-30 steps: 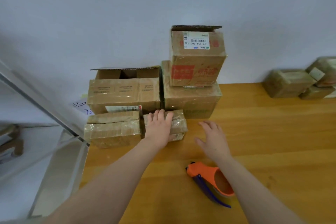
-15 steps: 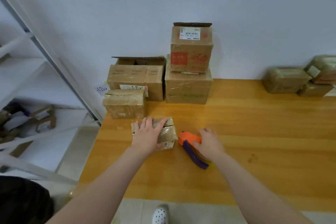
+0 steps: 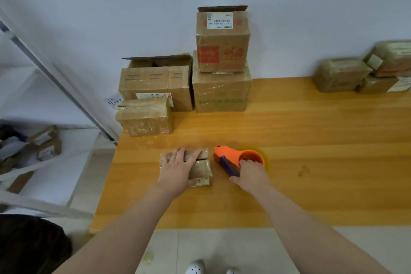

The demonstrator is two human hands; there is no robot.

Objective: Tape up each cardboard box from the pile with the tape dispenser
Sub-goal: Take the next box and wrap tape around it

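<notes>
A small box (image 3: 201, 169) wrapped in brown tape lies on the wooden tabletop (image 3: 311, 140) near its front edge, toward the left side. The left hand (image 3: 178, 169) lies flat on top of it, fingers straight and slightly spread, pointing toward the wall and covering most of the lid. Just to the right of the small box, and apart from it, sits the orange tape dispenser (image 3: 231, 154) with its purple handle (image 3: 229, 165) and its nose pointing toward the left and away from the person. The right hand (image 3: 251, 173) grips the rear of the dispenser, fingers curled over the round orange housing and the thumb against the purple handle. The pile stands at the back left of the tabletop against the white wall: a low taped box (image 3: 144, 117) in front, an open box (image 3: 155, 82) with raised flaps behind it, and to the right a large box (image 3: 221, 91) with green print carrying a red-printed box (image 3: 222, 42) with a white label. Well apart, at the far right by the wall, lie several taped parcels (image 3: 340, 74), blurred. A white metal shelf (image 3: 55, 78) stands left of the tabletop, and white shoes (image 3: 195, 268) show on the floor below.
</notes>
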